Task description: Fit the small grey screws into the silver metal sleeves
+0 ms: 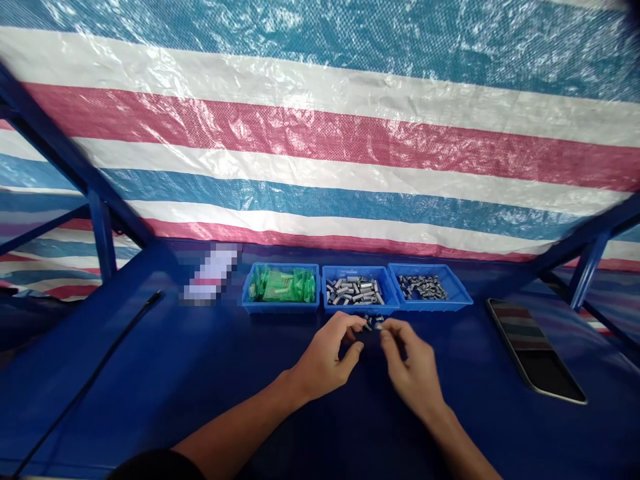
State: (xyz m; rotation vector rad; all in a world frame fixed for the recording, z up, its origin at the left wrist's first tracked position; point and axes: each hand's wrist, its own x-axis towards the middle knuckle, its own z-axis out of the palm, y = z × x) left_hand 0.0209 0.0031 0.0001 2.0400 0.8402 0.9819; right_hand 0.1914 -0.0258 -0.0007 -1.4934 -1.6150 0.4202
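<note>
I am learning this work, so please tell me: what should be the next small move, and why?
Perhaps the left hand and right hand should move slightly closer around the small metal pieces: both reach there, in front of the middle blue bin, with a gap between them. Whether either grips one is unclear.

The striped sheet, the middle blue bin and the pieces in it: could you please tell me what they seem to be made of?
Striped sheet: probably woven plastic, glossy, from its fine weave and crinkled highlights.
Middle blue bin: likely plastic with a slight sheen, given its even colour.
Pieces: apparently smooth metal, from their silvery glints, though a metallic coating is possible.
</note>
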